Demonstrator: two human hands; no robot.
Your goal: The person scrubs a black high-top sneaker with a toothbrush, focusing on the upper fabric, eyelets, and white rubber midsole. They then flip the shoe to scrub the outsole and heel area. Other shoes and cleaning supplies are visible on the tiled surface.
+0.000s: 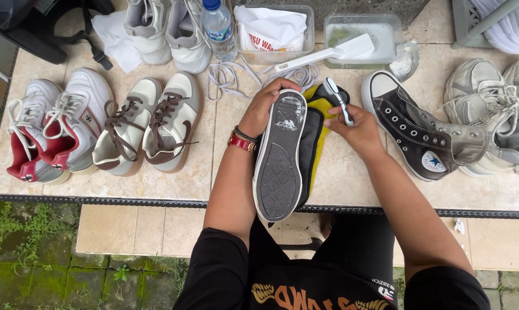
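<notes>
A: Start at the left edge — what sits there?

B: A pair of white and red sneakers (53,129), then a pair of cream and brown sneakers (150,123), both lying on the tiled worktop (351,186). Behind them stand a pair of grey-white shoes (167,31) and a water bottle (218,28), with loose white laces (228,77) in front.

A: And the hands?

B: The left hand (265,106) is closed over the toe of a black sneaker (279,155), holding it sole-up near the middle of the worktop's front edge (a red watch (241,143) sits on that wrist). A yellow and black cloth (317,123) lies just under the shoe. The right hand (357,129) grips a small white brush (339,100), bristle end up, right beside the shoe's side.

A: Farther right?

B: Its black high-top mate (414,129) lies on its side — and behind it, a clear tub (362,37) of cloudy water with a white scrubbing brush (328,53) across its rim. Grey sneakers (489,115) fill the right edge.
</notes>
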